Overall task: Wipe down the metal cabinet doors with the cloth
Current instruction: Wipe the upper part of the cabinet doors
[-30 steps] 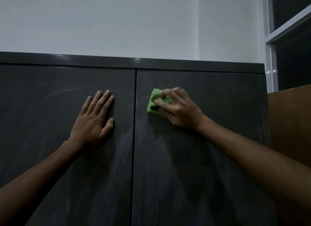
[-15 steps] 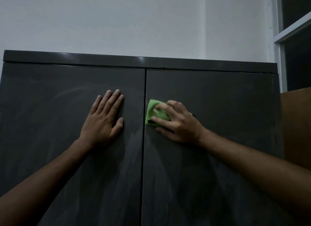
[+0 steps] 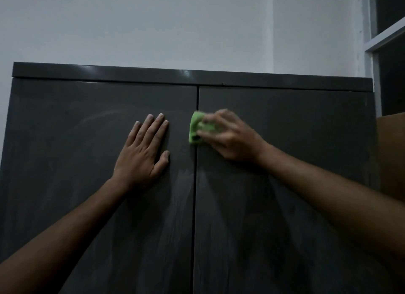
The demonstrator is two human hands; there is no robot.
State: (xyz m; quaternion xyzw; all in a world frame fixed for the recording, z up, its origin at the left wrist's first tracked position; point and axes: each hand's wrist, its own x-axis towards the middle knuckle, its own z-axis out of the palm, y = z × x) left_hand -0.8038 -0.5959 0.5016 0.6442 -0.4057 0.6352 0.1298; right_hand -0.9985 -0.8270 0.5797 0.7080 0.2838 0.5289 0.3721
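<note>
Left hand (image 3: 143, 153) flat on left door (image 3: 65, 162); cloth (image 3: 196, 128) seemingly straddles the seam, under right hand (image 3: 230, 138).

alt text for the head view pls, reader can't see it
A right hand presses a green cloth against the seam between two dark metal cabinet doors, while the left hand rests flat and open on the left door. A pale wall rises behind the cabinet.

You have two dark grey metal cabinet doors before you, the left door (image 3: 65, 162) and the right door (image 3: 295, 129), one crumpled green cloth (image 3: 197, 129), and two bare hands, left hand (image 3: 142, 153) and right hand (image 3: 232, 138).
</note>
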